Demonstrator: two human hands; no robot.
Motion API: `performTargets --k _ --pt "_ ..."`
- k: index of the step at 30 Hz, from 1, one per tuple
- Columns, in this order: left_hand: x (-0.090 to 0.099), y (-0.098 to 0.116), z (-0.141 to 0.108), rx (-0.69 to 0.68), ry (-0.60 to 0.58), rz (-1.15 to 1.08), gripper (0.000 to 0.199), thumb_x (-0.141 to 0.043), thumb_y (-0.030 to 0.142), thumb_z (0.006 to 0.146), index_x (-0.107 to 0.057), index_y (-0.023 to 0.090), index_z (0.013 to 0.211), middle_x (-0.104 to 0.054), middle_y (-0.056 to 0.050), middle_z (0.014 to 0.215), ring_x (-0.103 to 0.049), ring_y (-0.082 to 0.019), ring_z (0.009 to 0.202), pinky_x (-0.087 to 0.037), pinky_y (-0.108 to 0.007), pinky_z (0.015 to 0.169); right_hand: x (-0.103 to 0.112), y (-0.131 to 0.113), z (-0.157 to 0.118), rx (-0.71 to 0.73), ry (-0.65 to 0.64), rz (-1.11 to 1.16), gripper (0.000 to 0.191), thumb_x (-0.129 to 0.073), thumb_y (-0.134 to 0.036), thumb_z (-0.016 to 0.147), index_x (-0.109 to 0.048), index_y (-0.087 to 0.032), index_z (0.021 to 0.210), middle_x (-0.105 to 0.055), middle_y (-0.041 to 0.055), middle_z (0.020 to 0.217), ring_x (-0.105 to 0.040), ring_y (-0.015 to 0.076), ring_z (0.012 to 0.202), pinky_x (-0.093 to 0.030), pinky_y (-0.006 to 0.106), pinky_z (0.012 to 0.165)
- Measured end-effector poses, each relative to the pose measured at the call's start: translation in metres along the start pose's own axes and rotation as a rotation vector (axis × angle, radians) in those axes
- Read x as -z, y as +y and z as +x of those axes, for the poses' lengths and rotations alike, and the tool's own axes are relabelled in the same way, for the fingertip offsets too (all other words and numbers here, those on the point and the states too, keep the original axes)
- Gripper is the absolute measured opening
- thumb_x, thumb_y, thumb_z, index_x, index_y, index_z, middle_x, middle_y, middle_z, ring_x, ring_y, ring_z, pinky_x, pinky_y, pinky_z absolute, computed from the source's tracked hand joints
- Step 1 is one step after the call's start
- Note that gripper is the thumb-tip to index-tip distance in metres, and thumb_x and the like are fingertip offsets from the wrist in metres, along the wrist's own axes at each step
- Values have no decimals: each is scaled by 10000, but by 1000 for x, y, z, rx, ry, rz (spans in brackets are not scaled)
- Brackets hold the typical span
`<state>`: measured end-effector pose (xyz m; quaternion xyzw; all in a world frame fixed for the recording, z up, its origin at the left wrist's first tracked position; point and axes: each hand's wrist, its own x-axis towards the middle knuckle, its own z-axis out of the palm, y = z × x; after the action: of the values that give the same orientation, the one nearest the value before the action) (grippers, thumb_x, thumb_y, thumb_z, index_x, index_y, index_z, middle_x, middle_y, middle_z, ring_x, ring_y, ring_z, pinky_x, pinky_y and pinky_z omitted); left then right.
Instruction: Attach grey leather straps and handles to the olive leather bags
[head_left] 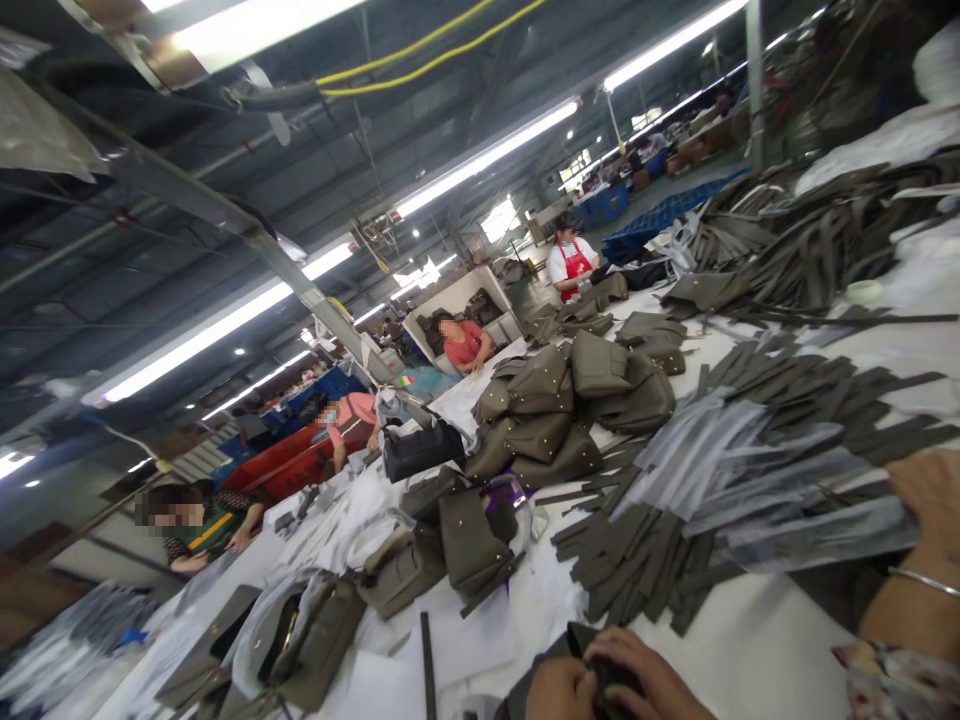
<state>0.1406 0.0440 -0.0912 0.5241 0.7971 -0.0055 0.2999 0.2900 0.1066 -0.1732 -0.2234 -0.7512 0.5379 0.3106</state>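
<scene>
At the bottom edge, my left hand [559, 688] and my right hand [641, 672] are close together with fingers curled around a dark olive leather piece [582, 636]. Both hands are closed on it. Most of the piece is hidden by my fingers or cut off by the frame, so its full shape does not show. Just beyond my hands lies a fan of dark olive straps [645, 560]. Left of my hands, a single narrow strap [428, 665] rests on white sheets [469, 640].
Olive bags [536, 420] are heaped mid-table, with more bags [322, 640] nearer left. Clear plastic wrap [787, 510] covers some straps. At right, a co-worker's arm [911, 580] with a bracelet reaches in. Several people, including one in a red apron [575, 265], work along the table.
</scene>
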Motion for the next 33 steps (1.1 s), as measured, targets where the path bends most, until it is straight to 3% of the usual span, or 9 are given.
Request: performTargets --k 2,6,9,12,17,23,27,33 --pt "0 -3 -1 -74 2 -70 297 -393 277 865 -670 205 787 -696 -64 795 -631 -197 768 -467 -332 747 3 3 1 15 5 21 323 -554 -345 798 -618 -303 1112 -614 70 1085 -541 263 1066 -410 411 947" --pt "9 -9 -10 -125 -61 -381 303 -368 331 861 -612 156 819 -648 -25 637 -534 -106 479 -432 -244 541 9 -5 7 28 29 25 263 -600 -333 781 -649 -230 1018 -633 78 1001 -555 248 1003 -420 406 917" --pt "21 -9 -17 -67 6 -573 288 -441 384 831 -560 147 943 -671 -34 686 -542 -94 447 -399 -211 464 11 -16 13 -39 225 8 221 -606 -284 779 -634 -227 991 -615 60 992 -550 225 983 -422 391 909" --pt "36 -5 -25 -30 111 -623 318 -481 437 819 -538 158 959 -694 -39 718 -559 -97 435 -387 -199 433 9 -25 13 -81 350 -47 222 -626 -272 772 -630 -238 991 -605 45 991 -547 212 977 -427 377 902" --pt "46 5 -35 -152 148 -301 385 -462 498 831 -642 182 706 -676 -5 614 -559 -101 467 -419 -222 525 0 -22 -1 -74 333 -98 215 -659 -264 751 -643 -234 964 -616 38 949 -561 201 936 -456 357 858" --pt "40 18 -31 -143 211 87 313 -508 472 809 -724 248 835 -728 -35 815 -649 -192 798 -444 -272 704 -4 -21 -6 -5 225 -129 240 -647 -261 773 -636 -226 1009 -611 58 971 -549 207 956 -456 369 866" --pt "39 26 -27 -62 217 300 301 -508 462 799 -715 248 842 -720 -65 825 -647 -228 809 -450 -301 694 -5 -23 -6 15 204 -145 247 -640 -257 778 -626 -219 1022 -603 65 967 -544 208 952 -460 372 854" --pt "33 28 -21 -99 176 381 297 -490 444 805 -699 237 846 -714 -69 829 -645 -222 811 -453 -296 692 -8 -22 -7 18 178 -159 248 -637 -256 779 -627 -209 1022 -606 73 964 -545 212 948 -463 373 847"
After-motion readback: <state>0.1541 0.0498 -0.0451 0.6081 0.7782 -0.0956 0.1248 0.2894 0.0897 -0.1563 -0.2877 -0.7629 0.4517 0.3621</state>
